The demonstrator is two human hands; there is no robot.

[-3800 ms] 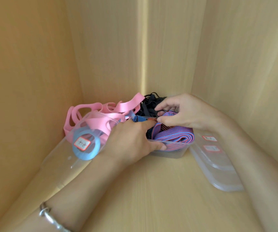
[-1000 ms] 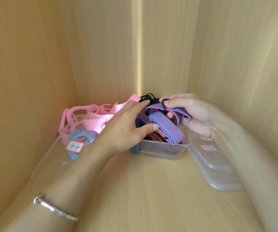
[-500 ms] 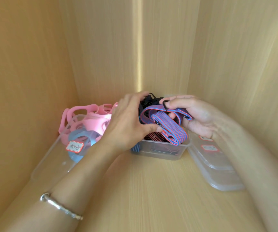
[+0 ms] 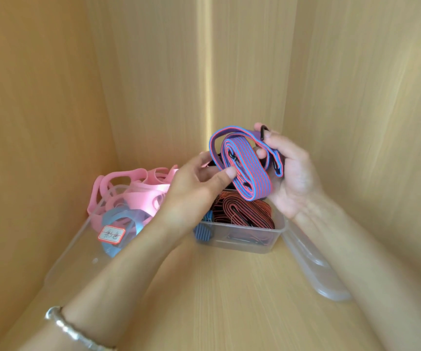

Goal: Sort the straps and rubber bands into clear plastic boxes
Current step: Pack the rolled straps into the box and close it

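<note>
Both hands hold a coiled blue-and-red striped strap (image 4: 248,171) in the air above a clear plastic box (image 4: 267,236). My left hand (image 4: 194,188) pinches the coil's left edge with thumb and fingers. My right hand (image 4: 290,173) grips the strap's right end, where a black hook (image 4: 264,131) sticks up between the fingers. Red-and-black striped straps (image 4: 245,211) lie inside this box, and a blue striped strap end (image 4: 203,231) hangs over its left front corner. A second clear box (image 4: 77,249) on the left holds pink rubber bands (image 4: 138,191) and a blue band (image 4: 118,224).
Wooden cabinet walls close in at the left, back and right. Stacked clear lids (image 4: 316,272) lie on the shelf floor to the right of the strap box. The left box carries a red-bordered white label (image 4: 111,234). A silver bracelet (image 4: 72,330) is on my left wrist.
The striped strap has been lifted out of the box and now hangs above it in both hands. My left hand moved from the top of the pile to the coil's edge.
</note>
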